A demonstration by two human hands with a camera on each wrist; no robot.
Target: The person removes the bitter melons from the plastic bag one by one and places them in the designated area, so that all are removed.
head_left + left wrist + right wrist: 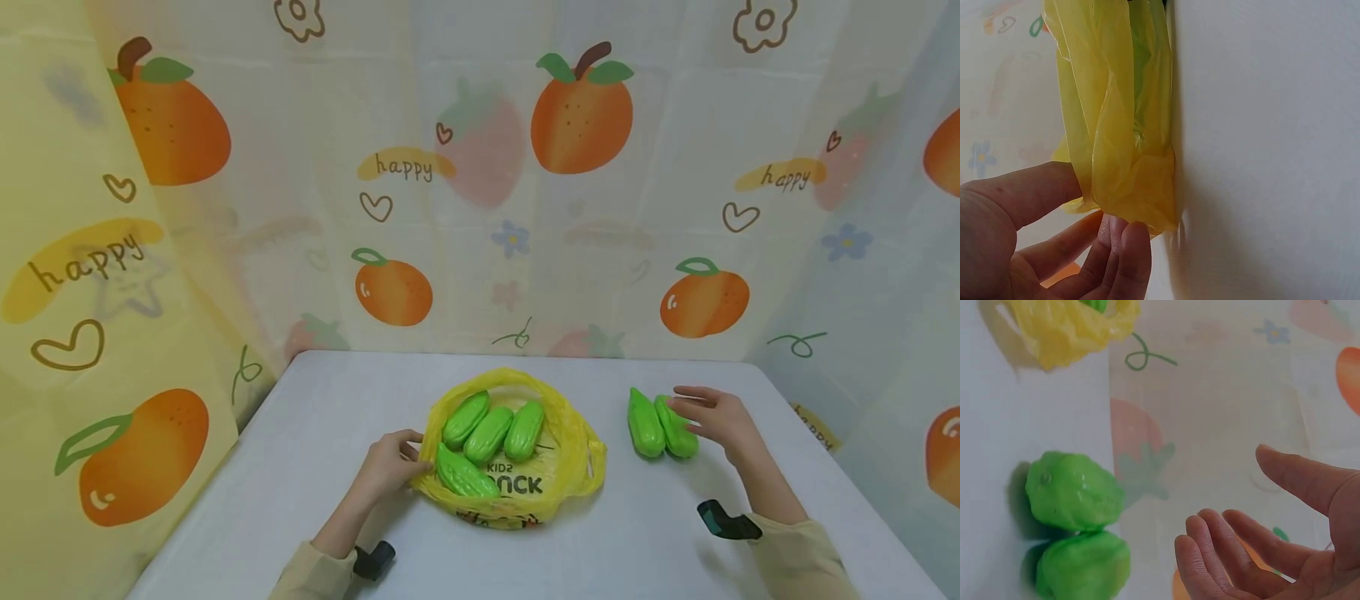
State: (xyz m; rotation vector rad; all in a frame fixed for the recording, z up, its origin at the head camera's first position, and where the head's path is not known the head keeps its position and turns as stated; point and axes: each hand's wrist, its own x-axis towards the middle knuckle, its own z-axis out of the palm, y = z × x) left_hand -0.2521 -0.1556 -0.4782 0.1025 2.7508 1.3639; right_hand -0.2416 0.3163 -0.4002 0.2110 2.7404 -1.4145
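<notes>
A yellow plastic bag (573, 446) with dark lettering sits with its mouth open on the table, several green toy cucumbers (489, 435) lying inside. At its left rim my left hand (392, 463) pinches the thin plastic (1107, 125) between thumb and fingers. To the right of the bag, two more green toy cucumbers (647, 423) lie side by side. Over the right-hand one (1085, 565) hovers my right hand (722, 423), fingers spread and nothing held. In the right wrist view, a gap shows between that hand and both cucumbers.
A white-covered table (315, 400) carries everything. Fruit-printed curtains (480, 250) rise behind it and along both sides. Each wrist wears a small dark camera mount, such as the one on the right wrist (727, 522).
</notes>
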